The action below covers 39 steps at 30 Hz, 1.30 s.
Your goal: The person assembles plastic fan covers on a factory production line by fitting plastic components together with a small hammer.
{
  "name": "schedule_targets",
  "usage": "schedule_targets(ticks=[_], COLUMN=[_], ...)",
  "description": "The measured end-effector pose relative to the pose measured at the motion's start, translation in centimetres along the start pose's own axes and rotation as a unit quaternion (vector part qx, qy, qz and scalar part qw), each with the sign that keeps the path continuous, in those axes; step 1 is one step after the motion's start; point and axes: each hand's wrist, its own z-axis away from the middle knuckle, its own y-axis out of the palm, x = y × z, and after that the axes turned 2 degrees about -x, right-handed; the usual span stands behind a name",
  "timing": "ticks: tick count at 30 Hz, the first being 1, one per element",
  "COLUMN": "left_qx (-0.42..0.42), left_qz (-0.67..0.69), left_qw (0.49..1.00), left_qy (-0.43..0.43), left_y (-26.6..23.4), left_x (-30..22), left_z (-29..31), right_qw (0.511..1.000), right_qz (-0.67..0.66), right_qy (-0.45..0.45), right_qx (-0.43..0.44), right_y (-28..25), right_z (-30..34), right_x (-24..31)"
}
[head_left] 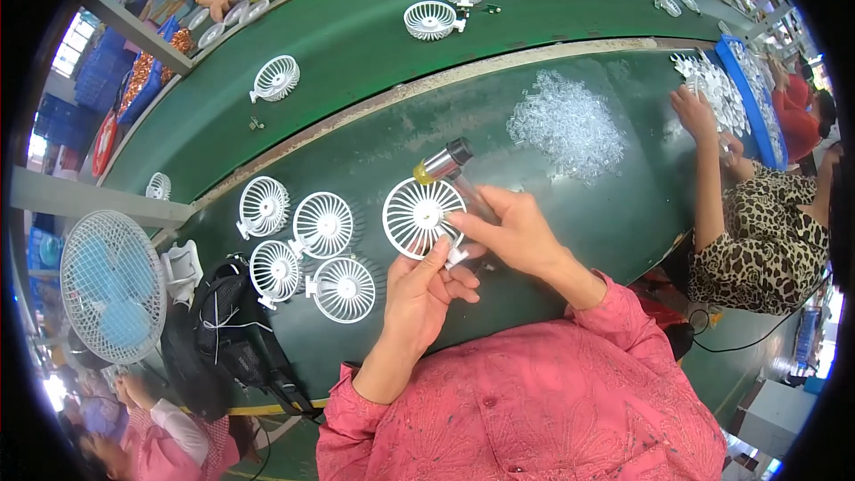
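Observation:
A small white round fan cage with radial ribs is held by its lower edge and hinge piece in my left hand, whose thumb and fingers are closed on it. My right hand is wrapped round the handle of a hammer. Its head is metal with a yellow end and a black end, and it lies over the cage's upper edge. My right thumb and finger reach the cage's right side. To the left, several more white fan cages rest on the green table.
A heap of small clear plastic pieces lies ahead right. Beyond runs a green conveyor belt carrying white fans. A black backpack and a larger blue-bladed fan stand left. Co-workers' hands work at right and far left.

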Motion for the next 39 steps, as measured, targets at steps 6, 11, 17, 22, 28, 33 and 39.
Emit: schedule_targets(ticks=[6, 11, 17, 22, 28, 33, 39], left_qx=[-0.015, -0.028, -0.052, -0.055, -0.04, -0.039, -0.042], left_qz=[-0.005, 0.024, 0.028, 0.01, -0.034, -0.062, -0.165], left_qw=[1.0, 0.999, 0.997, 0.995, 0.994, 0.988, 0.969], left_qy=[0.004, 0.003, 0.044, 0.085, 0.1, 0.138, 0.182], left_y=[0.6, 0.6, 1.1, 0.0, 0.1, 0.0, 0.1], left_x=[0.1, 1.1, 0.7, 0.7, 0.7, 0.9, 0.8], left_z=[0.0, -0.7, -0.4, -0.5, -0.4, -0.4, -0.1], right_qw=[1.0, 0.999, 0.999, 0.995, 0.994, 0.977, 0.954], right_qz=[0.009, 0.04, 0.046, -0.032, 0.071, 0.184, 0.263], right_qy=[-0.013, -0.022, -0.021, 0.03, -0.022, -0.05, -0.117], right_qx=[-0.019, -0.015, 0.016, 0.092, 0.083, 0.095, 0.085], right_y=[0.2, -0.2, -0.4, -0.5, -1.5, -2.0, -1.9], right_z=[-0.2, -0.9, 0.1, 1.9, 2.5, 2.9, 3.1], right_x=[-0.9, -0.8, -0.6, -2.3, -1.4, 1.5, 1.3])
